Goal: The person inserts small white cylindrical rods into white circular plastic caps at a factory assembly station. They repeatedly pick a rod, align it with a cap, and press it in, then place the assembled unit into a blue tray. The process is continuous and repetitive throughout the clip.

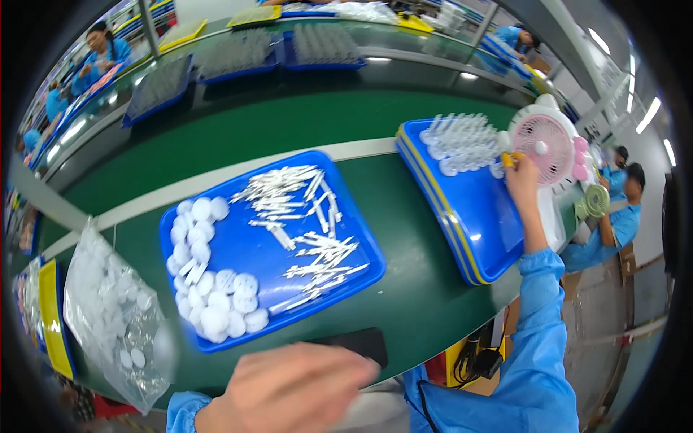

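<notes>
Left hand point(289, 390), blurred, hung at near edge of bench point(411, 289); bare green lay between blue tray point(249, 249) and tray stack point(476, 209). Right hand point(522, 177) was beside clear pieces point(460, 141), stack's far end. Either grip: could not tell. Blue tray held white discs point(216, 303), sticks point(278, 191).

- left hand point(289, 393): too blurry to see each finger
- flat black thing point(374, 343): partly hidden by that hand
- right hand point(522, 177): too small to tell what its fingertips touch
- lower trays point(442, 211): mostly hidden under the top blue tray point(476, 220)
- left sleeve point(184, 410): cut off below
</notes>
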The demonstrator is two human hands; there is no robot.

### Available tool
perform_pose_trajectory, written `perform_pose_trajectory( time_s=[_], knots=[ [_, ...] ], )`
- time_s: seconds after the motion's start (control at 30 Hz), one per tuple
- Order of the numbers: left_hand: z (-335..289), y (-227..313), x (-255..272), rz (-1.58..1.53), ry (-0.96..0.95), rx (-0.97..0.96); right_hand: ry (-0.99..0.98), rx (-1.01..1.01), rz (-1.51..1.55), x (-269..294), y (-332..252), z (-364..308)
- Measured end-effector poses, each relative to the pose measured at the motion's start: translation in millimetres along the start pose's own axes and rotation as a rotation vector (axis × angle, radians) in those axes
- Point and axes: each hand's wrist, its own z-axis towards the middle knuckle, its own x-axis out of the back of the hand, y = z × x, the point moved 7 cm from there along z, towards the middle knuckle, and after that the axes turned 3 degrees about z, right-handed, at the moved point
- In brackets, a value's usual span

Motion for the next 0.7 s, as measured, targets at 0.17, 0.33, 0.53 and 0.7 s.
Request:
perform_pose_trajectory(
  time_s=[0.17, 0.33, 0.53, 0.7],
  knots=[
    [-9, 53, -1, -0.063, 0.383, -0.308, 0.001, 0.199, 0.373, 64, -141, -56],
    [-18, 66, -7, 0.022, 0.462, -0.530, -0.564, 0.658, 0.703, 73, -304, -151],
    [-35, 50, 53, 0.097, 0.073, -0.465, -0.664, 0.738, 0.812, 58, -362, -180],
    [-38, -47, 59, 0.509, 0.251, 0.298, -0.638, 0.814, 0.670, 40, -372, -178]
  ],
)
